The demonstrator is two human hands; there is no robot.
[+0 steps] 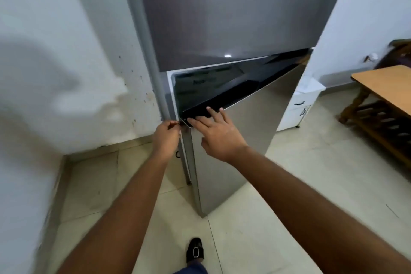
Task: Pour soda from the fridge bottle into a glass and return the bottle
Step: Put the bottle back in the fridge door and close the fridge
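The fridge (222, 18) is a tall two-door unit in grey brushed steel, standing upright on the tiled floor against the white wall. Its upper door is shut flat. The lower door (240, 140) stands partly open, swung out from its left edge with the hinge on the right, its dark top edge showing. The interior behind it is dark; no bottle or glass can be made out.

Tiled floor (255, 218), fridge (233, 18), white cabinet (298, 109), wooden table (387, 87)
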